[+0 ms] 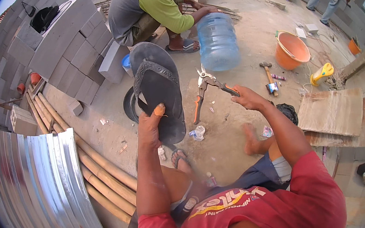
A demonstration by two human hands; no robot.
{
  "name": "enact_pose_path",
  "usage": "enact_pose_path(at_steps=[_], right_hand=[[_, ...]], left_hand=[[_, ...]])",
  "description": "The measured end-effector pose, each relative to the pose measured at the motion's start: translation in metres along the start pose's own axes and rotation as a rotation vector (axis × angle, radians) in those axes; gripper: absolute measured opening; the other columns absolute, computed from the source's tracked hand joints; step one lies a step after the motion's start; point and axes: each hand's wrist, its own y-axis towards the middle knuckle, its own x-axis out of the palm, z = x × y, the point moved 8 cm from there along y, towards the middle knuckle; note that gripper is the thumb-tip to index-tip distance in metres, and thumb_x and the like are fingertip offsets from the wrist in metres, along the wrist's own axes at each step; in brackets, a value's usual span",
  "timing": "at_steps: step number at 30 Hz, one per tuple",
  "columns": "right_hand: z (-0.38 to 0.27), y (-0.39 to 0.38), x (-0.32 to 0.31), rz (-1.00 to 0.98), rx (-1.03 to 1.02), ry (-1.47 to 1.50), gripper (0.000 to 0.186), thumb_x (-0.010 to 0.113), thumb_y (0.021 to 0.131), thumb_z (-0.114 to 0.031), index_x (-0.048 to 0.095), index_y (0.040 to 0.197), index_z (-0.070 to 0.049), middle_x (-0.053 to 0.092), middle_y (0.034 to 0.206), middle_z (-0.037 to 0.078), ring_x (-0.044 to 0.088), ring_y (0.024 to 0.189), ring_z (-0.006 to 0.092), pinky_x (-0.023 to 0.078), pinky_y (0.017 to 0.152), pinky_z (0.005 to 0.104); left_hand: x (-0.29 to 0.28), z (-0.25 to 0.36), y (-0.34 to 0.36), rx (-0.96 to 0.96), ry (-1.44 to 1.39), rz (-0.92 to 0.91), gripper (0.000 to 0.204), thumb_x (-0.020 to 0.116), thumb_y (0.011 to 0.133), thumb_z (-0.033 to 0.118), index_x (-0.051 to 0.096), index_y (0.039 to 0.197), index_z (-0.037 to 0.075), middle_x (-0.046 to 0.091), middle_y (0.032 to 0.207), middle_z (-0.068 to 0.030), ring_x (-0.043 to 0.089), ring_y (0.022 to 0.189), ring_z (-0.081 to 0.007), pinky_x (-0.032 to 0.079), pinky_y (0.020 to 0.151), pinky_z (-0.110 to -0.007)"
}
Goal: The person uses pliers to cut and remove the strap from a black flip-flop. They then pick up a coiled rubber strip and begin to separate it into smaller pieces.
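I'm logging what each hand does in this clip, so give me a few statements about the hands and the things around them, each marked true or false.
1. The left hand holds up a black flip-flop. True.
2. The right hand grips a hammer. False: it holds pliers with orange and black handles; the hammer lies on the ground.
3. The pliers' jaws are open. True.
4. The blue water jug lies on its side. False: it stands upright by a crouching person's hand.
5. An orange bucket sits right of the hammer. True.
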Motion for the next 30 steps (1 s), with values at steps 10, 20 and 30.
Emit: enact_pose_path(at_steps=[10,20,30], right_hand=[[0.136,-0.074,0.201,-0.464,0.462,-0.404,0.034,0.063,0.081,-0.023,0.055,0.103,0.001,0.063,0.101,0.027,0.061,0.102,0.0381,0.044,0.089,0.0487],[0.020,0.025,0.128,-0.176,0.260,0.257,0.049,0.065,0.087,-0.038,0.062,0.116,0.001,0.066,0.105,0.012,0.063,0.096,0.0248,0.048,0.087,0.0365],[-0.179,-0.025,0.042,-0.230,0.091,0.732,0.037,0.070,0.087,-0.018,0.061,0.113,0.007,0.066,0.085,0.008,0.063,0.072,0.0133,0.051,0.063,0.0264]], left_hand=[[-0.041,0.022,0.002,0.248,-0.135,0.276,0.051,0.070,0.088,0.024,0.045,0.129,0.005,0.058,0.113,-0.0070,0.060,0.100,-0.0193,0.054,0.084,-0.035],[-0.010,0.019,0.008,0.268,-0.135,0.158,0.049,0.071,0.087,0.015,0.048,0.129,0.005,0.060,0.115,-0.0052,0.059,0.101,-0.0158,0.051,0.085,-0.032],[0.035,0.007,0.004,0.307,-0.073,-0.034,0.036,0.069,0.088,0.010,0.056,0.120,0.002,0.063,0.107,-0.0044,0.061,0.093,-0.0125,0.050,0.082,-0.028]])
